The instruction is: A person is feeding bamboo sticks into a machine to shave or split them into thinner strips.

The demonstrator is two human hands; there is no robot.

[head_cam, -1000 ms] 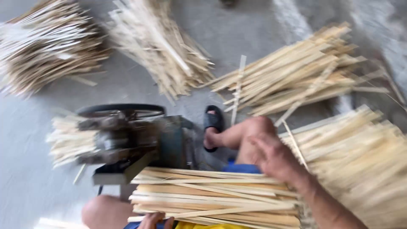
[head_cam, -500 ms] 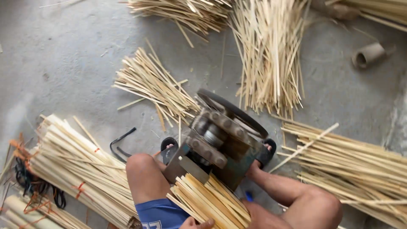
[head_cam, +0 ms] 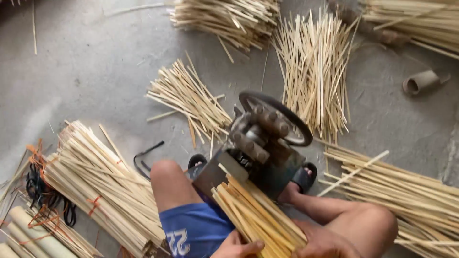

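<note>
Bamboo strips (head_cam: 258, 215) lie heaped across grey concrete floor (head_cam: 81, 71) around splitting machine (head_cam: 260, 143).

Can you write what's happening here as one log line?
left hand: holds bamboo strip bundle | right hand: on bundle | bundle end: at roller machine | floor: strip piles

A single head-worn view is provided, directed steeply downward from above the seated person onto the concrete floor (head_cam: 86, 71). The roller machine (head_cam: 260, 143) is framed near centre at close range. No second view is supplied, so no overlap is recorded.
</note>
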